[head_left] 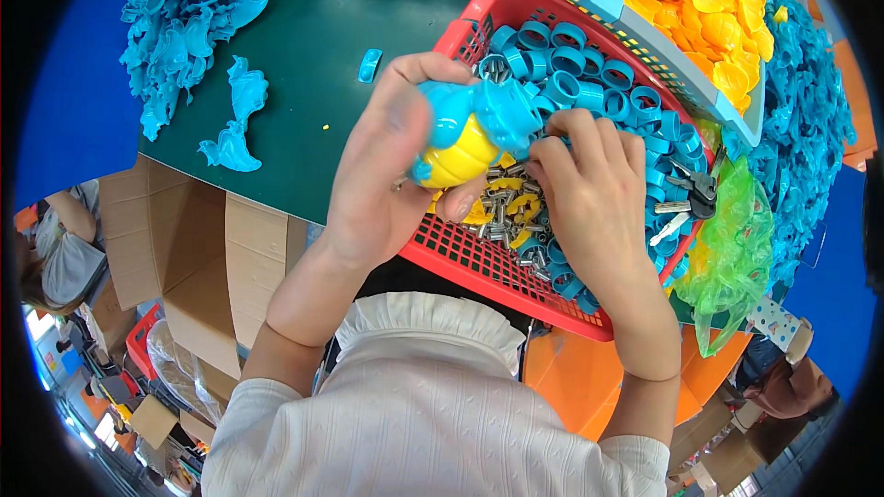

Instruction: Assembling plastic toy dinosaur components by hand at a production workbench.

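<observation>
Blue-and-yellow plastic toy (470, 133) is sitting clamped in the left hand (387, 166), above the red basket (479, 262); the right hand (589, 193), fingers curled, is pressing its side; blue rings (599, 92) are filling that basket on the green table (313, 55).

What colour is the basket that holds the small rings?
Red basket, seen best in the head view; the rings are blue.

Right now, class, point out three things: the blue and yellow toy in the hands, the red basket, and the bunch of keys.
blue and yellow toy (465, 143), head view, on its yellow belly.
red basket (479, 262), head view, on its bare mesh floor near the front rim.
bunch of keys (692, 191), head view, on the dark key heads.
</observation>
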`<action>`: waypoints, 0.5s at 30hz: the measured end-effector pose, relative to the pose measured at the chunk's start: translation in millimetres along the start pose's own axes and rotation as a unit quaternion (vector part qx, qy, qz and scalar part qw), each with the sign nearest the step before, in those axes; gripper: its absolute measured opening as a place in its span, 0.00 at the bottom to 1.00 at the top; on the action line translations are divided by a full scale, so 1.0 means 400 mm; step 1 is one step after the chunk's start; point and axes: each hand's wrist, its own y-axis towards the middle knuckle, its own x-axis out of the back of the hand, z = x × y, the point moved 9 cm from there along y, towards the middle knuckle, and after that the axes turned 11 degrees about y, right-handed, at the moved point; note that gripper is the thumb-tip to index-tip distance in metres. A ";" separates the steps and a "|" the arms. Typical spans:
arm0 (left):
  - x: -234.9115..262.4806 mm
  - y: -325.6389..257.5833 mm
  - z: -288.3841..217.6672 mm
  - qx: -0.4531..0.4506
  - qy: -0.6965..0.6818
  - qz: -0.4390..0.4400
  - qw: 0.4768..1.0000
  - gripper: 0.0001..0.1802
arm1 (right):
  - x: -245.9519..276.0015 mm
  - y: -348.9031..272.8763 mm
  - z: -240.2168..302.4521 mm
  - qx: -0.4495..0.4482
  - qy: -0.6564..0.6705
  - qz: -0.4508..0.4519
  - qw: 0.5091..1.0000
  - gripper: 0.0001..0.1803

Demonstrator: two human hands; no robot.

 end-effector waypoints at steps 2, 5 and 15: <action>-0.002 0.000 0.001 0.019 0.039 0.001 0.999 0.20 | 0.013 -0.001 -0.006 -0.005 -0.009 -0.029 1.000 0.12; 0.001 0.000 0.008 0.041 0.075 -0.007 0.996 0.21 | 0.006 0.002 -0.005 -0.014 0.007 -0.037 0.999 0.12; 0.004 -0.010 0.005 0.025 0.104 -0.041 0.993 0.17 | 0.098 0.011 -0.004 -0.011 0.165 -0.114 0.980 0.09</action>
